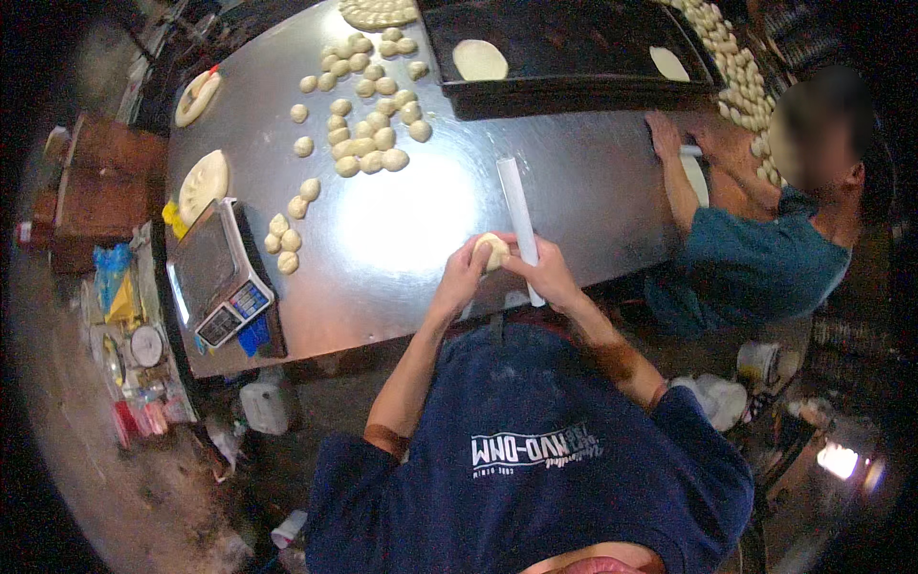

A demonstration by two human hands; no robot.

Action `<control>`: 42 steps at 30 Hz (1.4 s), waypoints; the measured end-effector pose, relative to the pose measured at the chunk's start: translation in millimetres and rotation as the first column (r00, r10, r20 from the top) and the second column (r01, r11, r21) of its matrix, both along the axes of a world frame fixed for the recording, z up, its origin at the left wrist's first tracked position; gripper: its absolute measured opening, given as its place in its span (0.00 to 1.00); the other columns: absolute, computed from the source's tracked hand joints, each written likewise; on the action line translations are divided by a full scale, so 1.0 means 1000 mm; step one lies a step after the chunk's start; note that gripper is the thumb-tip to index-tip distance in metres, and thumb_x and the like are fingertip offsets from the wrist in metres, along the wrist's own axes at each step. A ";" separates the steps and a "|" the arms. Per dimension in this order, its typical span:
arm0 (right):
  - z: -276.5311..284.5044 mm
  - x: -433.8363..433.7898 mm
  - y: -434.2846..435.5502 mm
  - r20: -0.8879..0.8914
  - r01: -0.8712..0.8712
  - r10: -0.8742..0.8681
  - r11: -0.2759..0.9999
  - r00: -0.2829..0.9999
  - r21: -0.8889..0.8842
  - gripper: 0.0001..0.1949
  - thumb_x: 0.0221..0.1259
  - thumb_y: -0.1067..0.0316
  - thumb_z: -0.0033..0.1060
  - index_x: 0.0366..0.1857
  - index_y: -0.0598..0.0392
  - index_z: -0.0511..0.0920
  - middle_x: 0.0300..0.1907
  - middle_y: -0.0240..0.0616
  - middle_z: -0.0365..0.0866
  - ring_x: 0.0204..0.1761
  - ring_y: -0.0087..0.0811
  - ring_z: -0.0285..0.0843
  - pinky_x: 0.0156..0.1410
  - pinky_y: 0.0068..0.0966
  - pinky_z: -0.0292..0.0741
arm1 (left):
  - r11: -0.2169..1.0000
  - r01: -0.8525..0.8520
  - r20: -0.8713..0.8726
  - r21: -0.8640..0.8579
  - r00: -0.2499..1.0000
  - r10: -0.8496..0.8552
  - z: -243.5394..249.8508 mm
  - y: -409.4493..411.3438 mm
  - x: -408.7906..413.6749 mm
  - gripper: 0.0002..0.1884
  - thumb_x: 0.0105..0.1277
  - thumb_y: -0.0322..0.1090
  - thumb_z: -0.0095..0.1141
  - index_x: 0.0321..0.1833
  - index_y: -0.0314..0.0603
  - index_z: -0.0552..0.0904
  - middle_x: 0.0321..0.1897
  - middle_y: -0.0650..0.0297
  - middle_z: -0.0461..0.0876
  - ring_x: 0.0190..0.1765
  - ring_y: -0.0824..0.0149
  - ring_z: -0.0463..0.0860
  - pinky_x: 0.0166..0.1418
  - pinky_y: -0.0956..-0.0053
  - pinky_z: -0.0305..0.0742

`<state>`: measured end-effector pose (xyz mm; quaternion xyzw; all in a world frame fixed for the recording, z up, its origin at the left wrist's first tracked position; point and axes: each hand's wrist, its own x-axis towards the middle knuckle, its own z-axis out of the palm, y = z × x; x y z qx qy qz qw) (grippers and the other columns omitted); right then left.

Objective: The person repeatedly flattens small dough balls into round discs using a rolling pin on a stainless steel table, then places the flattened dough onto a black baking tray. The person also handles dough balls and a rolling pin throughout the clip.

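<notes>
Near the table's front edge, my left hand and my right hand hold one small flattened piece of dough between their fingers and thumbs. A white rolling pin lies lengthwise by my right hand, which partly covers it; whether that hand also grips it, I cannot tell. Many dough balls are grouped on the metal table ahead and to the left. Two flat dough rounds lie apart on a black baking tray beyond the pin.
A digital scale stands at the table's left end, with a large dough piece behind it and a dough ring farther back. At the right, a co-worker bends over a flat dough sheet, near many small dough pieces.
</notes>
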<state>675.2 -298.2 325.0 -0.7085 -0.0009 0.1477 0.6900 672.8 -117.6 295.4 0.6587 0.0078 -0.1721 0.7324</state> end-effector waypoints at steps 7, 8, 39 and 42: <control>-0.014 0.014 -0.038 -0.126 0.085 -0.094 0.993 0.988 -0.078 0.21 0.62 0.58 0.73 0.52 0.61 0.79 0.43 0.40 0.84 0.45 0.28 0.81 0.53 0.27 0.78 | 0.987 -0.052 0.058 0.149 0.997 0.044 0.006 -0.053 0.009 0.21 0.76 0.39 0.56 0.66 0.35 0.76 0.54 0.56 0.83 0.55 0.66 0.81 0.59 0.71 0.77; -0.010 0.017 -0.043 -0.129 0.044 -0.058 0.994 0.990 -0.102 0.21 0.62 0.59 0.73 0.52 0.61 0.79 0.43 0.39 0.84 0.45 0.27 0.81 0.52 0.26 0.78 | 0.988 -0.032 0.029 0.151 0.999 0.028 0.010 -0.058 0.011 0.22 0.75 0.39 0.56 0.67 0.36 0.75 0.54 0.56 0.83 0.55 0.66 0.81 0.59 0.71 0.77; -0.119 0.079 -0.128 -0.056 -0.174 0.233 0.523 0.971 -0.835 0.27 0.62 0.42 0.68 0.50 0.56 0.79 0.51 0.51 0.74 0.51 0.57 0.78 0.55 0.49 0.76 | 0.261 -0.201 0.208 0.944 0.978 0.002 -0.127 -0.041 0.054 0.42 0.69 0.65 0.52 0.77 0.42 0.64 0.76 0.33 0.51 0.78 0.31 0.47 0.77 0.33 0.36; -0.112 0.071 -0.119 0.046 -0.212 0.385 0.598 0.922 -0.773 0.20 0.68 0.50 0.63 0.56 0.51 0.81 0.51 0.48 0.74 0.51 0.55 0.77 0.55 0.48 0.75 | 0.411 -0.404 0.291 0.817 0.905 0.311 -0.130 -0.020 0.070 0.40 0.72 0.58 0.51 0.76 0.32 0.62 0.77 0.33 0.50 0.78 0.33 0.47 0.78 0.36 0.37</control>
